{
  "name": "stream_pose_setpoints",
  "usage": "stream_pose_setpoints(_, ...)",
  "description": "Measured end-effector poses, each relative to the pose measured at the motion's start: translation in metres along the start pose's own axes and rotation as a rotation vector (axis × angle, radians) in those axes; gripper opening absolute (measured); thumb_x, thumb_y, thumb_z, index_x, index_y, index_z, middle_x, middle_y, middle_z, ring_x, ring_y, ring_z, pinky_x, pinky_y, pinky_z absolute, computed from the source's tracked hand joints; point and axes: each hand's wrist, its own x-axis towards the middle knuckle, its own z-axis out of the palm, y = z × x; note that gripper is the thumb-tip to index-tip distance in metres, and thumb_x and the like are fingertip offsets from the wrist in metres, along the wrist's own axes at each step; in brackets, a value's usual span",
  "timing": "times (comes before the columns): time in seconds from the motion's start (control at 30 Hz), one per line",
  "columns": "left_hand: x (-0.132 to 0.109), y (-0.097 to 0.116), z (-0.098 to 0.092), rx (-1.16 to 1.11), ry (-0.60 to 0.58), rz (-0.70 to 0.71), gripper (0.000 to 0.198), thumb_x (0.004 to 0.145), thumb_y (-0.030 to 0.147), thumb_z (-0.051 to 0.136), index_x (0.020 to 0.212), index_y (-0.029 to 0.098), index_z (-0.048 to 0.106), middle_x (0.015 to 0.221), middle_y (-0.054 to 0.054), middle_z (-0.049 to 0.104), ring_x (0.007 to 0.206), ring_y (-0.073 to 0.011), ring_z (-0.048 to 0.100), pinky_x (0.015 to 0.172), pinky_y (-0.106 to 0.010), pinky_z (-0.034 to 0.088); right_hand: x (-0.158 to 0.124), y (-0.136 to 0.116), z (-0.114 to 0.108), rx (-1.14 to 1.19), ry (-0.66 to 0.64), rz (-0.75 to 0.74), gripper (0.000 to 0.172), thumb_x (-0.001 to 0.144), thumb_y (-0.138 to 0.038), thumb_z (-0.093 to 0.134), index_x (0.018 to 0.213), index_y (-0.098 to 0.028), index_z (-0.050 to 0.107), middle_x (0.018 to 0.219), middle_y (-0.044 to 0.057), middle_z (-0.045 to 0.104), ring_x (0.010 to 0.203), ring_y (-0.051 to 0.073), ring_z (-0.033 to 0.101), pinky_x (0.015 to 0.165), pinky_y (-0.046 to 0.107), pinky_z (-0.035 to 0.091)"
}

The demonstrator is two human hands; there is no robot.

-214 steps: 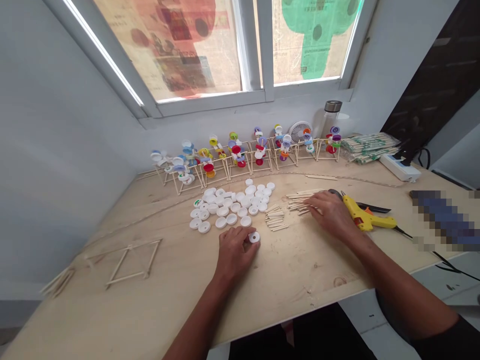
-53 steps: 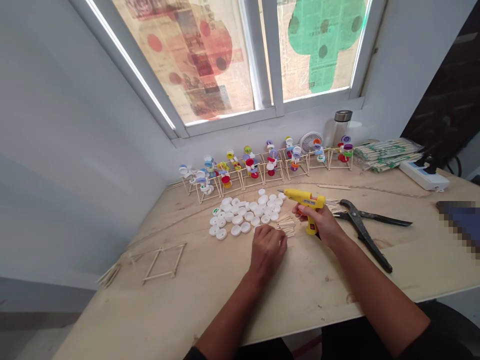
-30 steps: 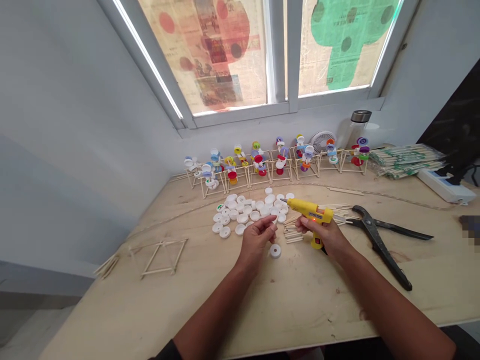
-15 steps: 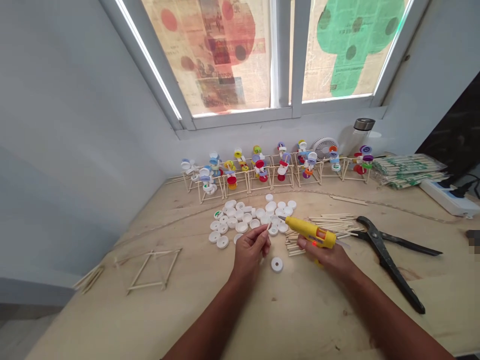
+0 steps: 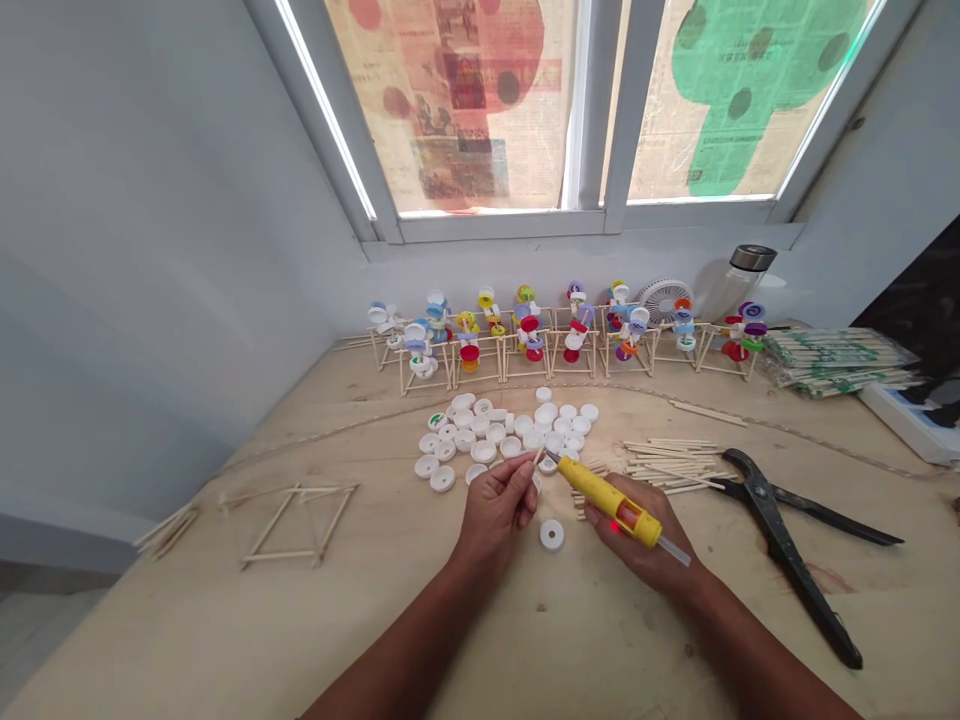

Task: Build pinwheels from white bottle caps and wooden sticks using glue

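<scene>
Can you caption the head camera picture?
Right hand aims a yellow glue gun at a stick pinched by the left hand.

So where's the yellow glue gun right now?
In the head view, just right of centre: the right hand holds the glue gun, its nozzle at the tip of the stick in the left hand, beside a lone cap.

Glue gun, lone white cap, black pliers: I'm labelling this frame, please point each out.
glue gun (image 5: pixel 600 491), head view, yellow barrel.
lone white cap (image 5: pixel 551 534), head view, top face.
black pliers (image 5: pixel 762 494), head view, pivot joint.
</scene>
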Motion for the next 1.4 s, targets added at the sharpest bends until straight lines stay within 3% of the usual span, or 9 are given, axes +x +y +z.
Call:
stream_pose_setpoints(0.23,0.0038,-0.0022,-0.0024,0.009,0.017,0.055,0.045,0.063,0.039,0.072,0.099,0.012,0.066,0.053,0.002,0.057,0.041,-0.0059,0.045,0.041,-0.018,0.032,0.0003,0.001,0.0012,-0.097,-0.011,-0.083,0.016,0.082,-0.029,0.053,0.071,-0.021,0.046,0.066,-0.001,0.052,0.058,0.012,0.048,0.055,0.024,0.036)
stream_pose_setpoints(0.6,0.0029,-0.0034,-0.0031,0.018,-0.01,0.097,0.041,0.066,0.036,0.07,0.099,0.012,0.066,0.059,-0.002,0.063,0.048,-0.0097,0.053,0.046,-0.022,0.042,0.0006,0.004,0.0019,-0.132,0.01,-0.067,0.016,0.082,-0.029,0.052,0.071,-0.021,0.045,0.065,-0.001,0.052,0.057,0.012,0.048,0.055,0.023,0.035)
stream_pose_setpoints(1.4,0.0021,-0.0026,-0.0033,0.127,-0.006,0.127,0.037,0.067,0.034,0.069,0.096,0.012,0.067,0.061,-0.003,0.065,0.05,-0.012,0.056,0.048,-0.024,0.045,0.0009,0.0023,0.0012,-0.155,0.036,-0.096,0.016,0.082,-0.028,0.05,0.069,-0.021,0.043,0.064,-0.001,0.052,0.056,0.012,0.048,0.053,0.023,0.034)
